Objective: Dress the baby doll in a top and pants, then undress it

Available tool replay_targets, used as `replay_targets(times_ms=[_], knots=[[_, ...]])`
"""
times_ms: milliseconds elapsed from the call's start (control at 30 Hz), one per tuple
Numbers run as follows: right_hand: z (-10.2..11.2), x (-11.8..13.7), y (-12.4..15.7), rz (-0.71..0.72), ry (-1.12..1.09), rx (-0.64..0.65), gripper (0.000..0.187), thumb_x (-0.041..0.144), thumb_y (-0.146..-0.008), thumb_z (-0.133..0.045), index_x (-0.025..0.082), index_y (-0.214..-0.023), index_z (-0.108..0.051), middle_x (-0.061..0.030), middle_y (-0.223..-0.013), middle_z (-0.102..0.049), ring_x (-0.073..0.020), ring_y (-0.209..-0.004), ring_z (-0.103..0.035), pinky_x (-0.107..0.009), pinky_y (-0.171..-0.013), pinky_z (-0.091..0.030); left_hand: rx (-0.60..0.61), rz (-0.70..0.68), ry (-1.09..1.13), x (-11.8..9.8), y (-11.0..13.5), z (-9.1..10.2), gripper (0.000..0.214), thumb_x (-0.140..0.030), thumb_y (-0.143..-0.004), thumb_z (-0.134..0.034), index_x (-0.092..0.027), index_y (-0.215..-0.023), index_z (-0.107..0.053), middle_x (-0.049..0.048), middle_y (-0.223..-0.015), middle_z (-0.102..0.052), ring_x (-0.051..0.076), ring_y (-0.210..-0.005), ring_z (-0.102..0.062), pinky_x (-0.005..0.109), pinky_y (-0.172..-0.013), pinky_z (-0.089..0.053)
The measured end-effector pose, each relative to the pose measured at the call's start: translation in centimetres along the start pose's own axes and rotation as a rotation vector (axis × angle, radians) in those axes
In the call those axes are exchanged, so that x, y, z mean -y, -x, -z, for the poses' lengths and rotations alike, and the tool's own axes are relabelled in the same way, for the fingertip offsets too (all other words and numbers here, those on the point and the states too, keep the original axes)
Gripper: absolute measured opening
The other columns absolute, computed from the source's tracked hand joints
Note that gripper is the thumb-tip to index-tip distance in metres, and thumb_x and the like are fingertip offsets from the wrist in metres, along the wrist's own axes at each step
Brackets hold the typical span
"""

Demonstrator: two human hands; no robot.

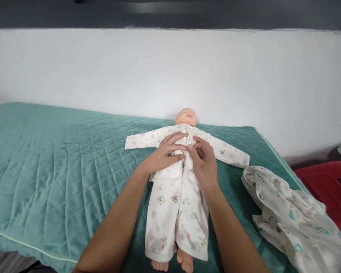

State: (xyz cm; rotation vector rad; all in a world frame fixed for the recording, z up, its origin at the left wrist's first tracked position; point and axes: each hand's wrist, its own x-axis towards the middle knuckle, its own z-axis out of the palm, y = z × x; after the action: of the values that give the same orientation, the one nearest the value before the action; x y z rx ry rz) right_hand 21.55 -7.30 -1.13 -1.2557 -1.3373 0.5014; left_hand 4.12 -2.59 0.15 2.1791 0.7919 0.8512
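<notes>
A baby doll (185, 116) lies on its back on a green quilted bed cover (59, 163), arms spread, dressed in a white printed shirt (147, 139) and matching trousers (176, 220). My left hand (163, 155) rests on the doll's chest, its fingers pinching the shirt's front edge. My right hand (204, 161) meets it from the right, thumb and fingers closed on the other front edge. Both hands touch at the middle of the shirt. The doll's bare feet (173, 263) stick out near the bed's front edge.
A heap of white printed baby clothes (284, 212) lies on the bed at the right. A red plastic object (326, 185) stands beyond the bed's right edge. A white wall (170, 76) runs behind the bed.
</notes>
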Motion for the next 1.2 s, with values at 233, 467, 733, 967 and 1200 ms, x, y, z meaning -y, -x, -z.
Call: replay_targets(times_ms=[233, 467, 733, 967, 1200], knots=[[0.1, -0.1, -0.3, -0.023, 0.052, 0.099, 0.02, 0.04, -0.078, -0.076, 0.025, -0.081, -0.064, -0.0048, -0.141, -0.059, -0.0295, -0.136, -0.045, -0.055, -0.114, -0.031, -0.032, 0.015, -0.003, -0.4, 0.1, 0.1, 0.017, -0.028, -0.09, -0.066, -0.028, -0.107, -0.067, 0.0012, -0.161, -0.04, 0.024, -0.155, -0.022, 0.05, -0.127, -0.021], [2.1, -1.8, -1.8, -0.492, -0.513, -0.122, 0.032, 0.042, -0.072, -0.079, 0.023, -0.072, -0.053, 0.0047, -0.068, -0.06, -0.0145, -0.061, -0.056, -0.03, -0.062, -0.049, -0.086, 0.042, 0.204, 0.2, 0.2, 0.7, 0.013, -0.029, -0.086, -0.072, -0.023, -0.086, -0.06, 0.0048, -0.156, -0.046, 0.023, -0.151, -0.033, 0.047, -0.126, -0.025], [1.9, -1.8, -1.9, -0.363, 0.046, -0.018, 0.036, 0.053, -0.074, -0.076, 0.021, -0.084, -0.064, 0.0051, -0.071, -0.053, -0.0133, -0.067, -0.046, -0.027, -0.063, -0.039, -0.195, 0.124, 0.227, 0.9, 0.3, 0.7, 0.012, -0.029, -0.086, -0.07, -0.023, -0.089, -0.061, 0.0044, -0.154, -0.049, 0.025, -0.146, -0.042, 0.047, -0.12, -0.034], [4.6, -4.4, -4.2, -0.382, 0.411, -0.164, 0.02, 0.039, -0.077, -0.065, 0.021, -0.075, -0.057, 0.0038, -0.067, -0.05, -0.0162, -0.067, -0.045, -0.031, -0.066, -0.037, -0.189, 0.114, 0.141, 0.1, 0.4, 0.7, 0.008, -0.027, -0.087, -0.066, -0.021, -0.084, -0.062, 0.0036, -0.152, -0.051, 0.027, -0.135, -0.051, 0.04, -0.101, -0.049], [5.1, -7.0, -4.8, -0.134, 0.57, -0.157, 0.045, 0.045, -0.077, -0.065, 0.016, -0.111, -0.061, -0.0169, -0.119, -0.064, -0.031, -0.112, -0.055, -0.047, -0.1, -0.039, -0.324, 0.173, 0.247, 0.9, 0.3, 0.8, 0.011, -0.027, -0.087, -0.063, -0.019, -0.08, -0.059, 0.0071, -0.138, -0.062, 0.024, -0.12, -0.061, 0.038, -0.097, -0.048]])
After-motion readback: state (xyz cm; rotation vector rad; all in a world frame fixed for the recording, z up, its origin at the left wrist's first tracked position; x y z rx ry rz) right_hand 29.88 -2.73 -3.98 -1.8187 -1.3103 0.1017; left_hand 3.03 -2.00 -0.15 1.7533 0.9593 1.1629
